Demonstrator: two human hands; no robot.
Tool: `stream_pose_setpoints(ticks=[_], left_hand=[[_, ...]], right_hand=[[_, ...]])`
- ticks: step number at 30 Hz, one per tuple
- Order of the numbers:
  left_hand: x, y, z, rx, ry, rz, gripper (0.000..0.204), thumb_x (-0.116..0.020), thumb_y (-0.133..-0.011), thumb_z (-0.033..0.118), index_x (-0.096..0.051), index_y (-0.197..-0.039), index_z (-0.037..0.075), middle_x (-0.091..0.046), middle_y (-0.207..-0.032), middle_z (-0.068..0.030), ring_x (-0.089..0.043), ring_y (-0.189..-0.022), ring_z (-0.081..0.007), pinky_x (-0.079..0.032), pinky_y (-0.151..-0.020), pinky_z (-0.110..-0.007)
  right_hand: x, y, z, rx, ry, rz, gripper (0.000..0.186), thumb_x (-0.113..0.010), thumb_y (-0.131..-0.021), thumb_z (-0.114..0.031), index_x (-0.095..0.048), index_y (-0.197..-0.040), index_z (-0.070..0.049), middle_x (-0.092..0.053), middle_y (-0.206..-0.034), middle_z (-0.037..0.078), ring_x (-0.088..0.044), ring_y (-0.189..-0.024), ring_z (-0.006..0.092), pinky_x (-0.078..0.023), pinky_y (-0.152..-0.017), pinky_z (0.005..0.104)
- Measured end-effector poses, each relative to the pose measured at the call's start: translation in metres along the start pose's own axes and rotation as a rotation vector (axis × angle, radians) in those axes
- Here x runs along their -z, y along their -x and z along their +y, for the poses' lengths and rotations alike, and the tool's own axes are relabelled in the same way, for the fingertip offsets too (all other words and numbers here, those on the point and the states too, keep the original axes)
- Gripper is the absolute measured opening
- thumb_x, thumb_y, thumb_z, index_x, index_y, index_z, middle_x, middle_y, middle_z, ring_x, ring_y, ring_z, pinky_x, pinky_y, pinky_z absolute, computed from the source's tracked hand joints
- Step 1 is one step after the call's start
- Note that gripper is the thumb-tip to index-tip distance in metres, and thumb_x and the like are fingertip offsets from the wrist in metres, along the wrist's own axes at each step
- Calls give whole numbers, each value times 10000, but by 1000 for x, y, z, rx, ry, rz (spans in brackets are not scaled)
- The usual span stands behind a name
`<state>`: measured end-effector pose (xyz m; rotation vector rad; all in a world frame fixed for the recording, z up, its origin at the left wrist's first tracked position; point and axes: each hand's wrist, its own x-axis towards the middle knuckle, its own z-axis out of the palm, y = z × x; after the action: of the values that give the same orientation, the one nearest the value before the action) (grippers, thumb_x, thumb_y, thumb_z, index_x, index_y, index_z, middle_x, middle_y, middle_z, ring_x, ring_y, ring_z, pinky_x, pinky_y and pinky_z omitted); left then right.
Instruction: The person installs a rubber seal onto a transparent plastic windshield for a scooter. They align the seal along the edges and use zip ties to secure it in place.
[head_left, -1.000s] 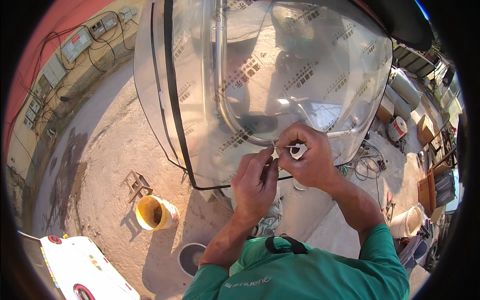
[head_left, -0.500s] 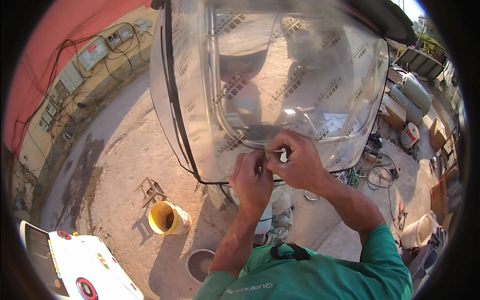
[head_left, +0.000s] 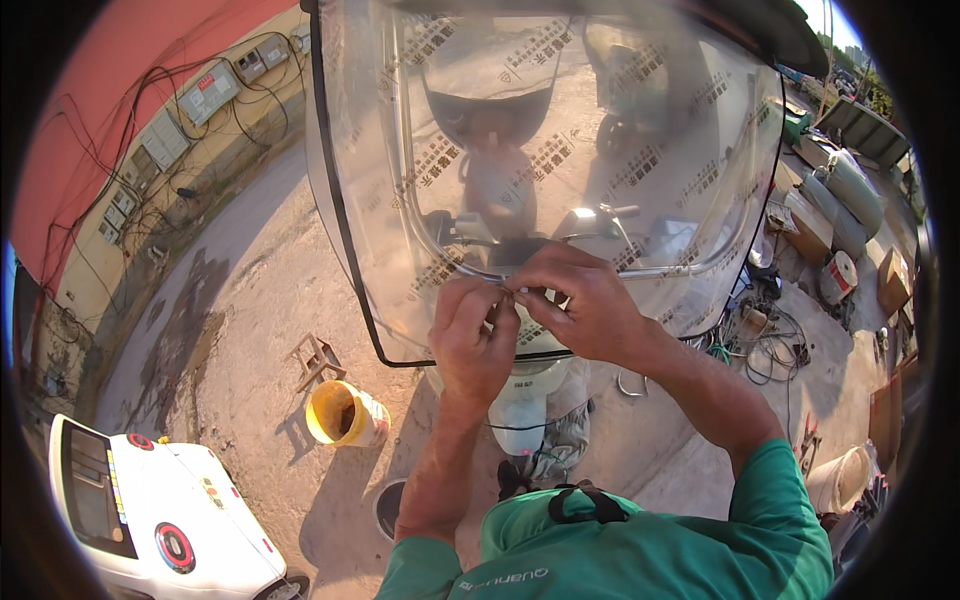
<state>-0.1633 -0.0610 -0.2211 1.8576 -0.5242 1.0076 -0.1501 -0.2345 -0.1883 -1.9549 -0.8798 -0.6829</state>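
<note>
In front of me hangs a clear plastic rain cover (head_left: 545, 205) with printed marks and black edging. A bent metal tube (head_left: 665, 270) runs along it, and a scooter's handlebar (head_left: 600, 213) shows through. My left hand (head_left: 470, 335) is closed in a pinch at the tube's lower run; what lies between its fingertips is hidden. My right hand (head_left: 590, 305) meets it from the right, thumb and forefinger closed on a small white strip (head_left: 520, 297). Only a tiny end of the strip shows, so its exact kind cannot be made out. The fingertips of both hands touch or nearly touch.
A yellow bucket (head_left: 347, 414) and a small wooden stool (head_left: 316, 362) stand at the left, beyond a white vehicle (head_left: 190, 520). Coiled cables (head_left: 775, 345), boxes, rolls and a white bucket (head_left: 838, 484) crowd the right side. Meter boxes line the wall.
Both hands have shifted slightly left, staying together. The white strip, earlier showing as a curved piece by the right fingers, is now mostly hidden. My view has also shifted.
</note>
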Motion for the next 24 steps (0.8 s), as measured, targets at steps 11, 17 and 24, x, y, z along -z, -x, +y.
stream_pose_setpoints(ticks=[11,17,24], left_hand=[[7,-9,-16,57,188,-139,176,-717,-859,-97,-625,-968,7,-731,-999,-122,-731,-784,-186,-594,-694,-301],[15,-17,-18,179,306,-252,148,-720,-878,-98,-650,-972,-6,-729,-958,-107,-737,-816,-168,-604,-726,-296],[21,-26,-20,141,329,-336,158,-689,-875,-129,-676,-977,-8,-712,-910,-101,-726,-787,-156,-585,-691,-282]], right_hand=[[-6,0,4,-129,-65,0,145,-720,-871,-63,-747,-1014,-60,-704,-902,113,-700,-804,303,-567,-716,397],[-3,-7,6,-118,-69,7,139,-733,-861,-80,-759,-994,-53,-720,-876,118,-701,-800,299,-560,-710,410],[1,-10,8,-124,-118,-63,153,-730,-855,-67,-758,-1005,-59,-724,-893,117,-694,-821,299,-559,-712,408]])
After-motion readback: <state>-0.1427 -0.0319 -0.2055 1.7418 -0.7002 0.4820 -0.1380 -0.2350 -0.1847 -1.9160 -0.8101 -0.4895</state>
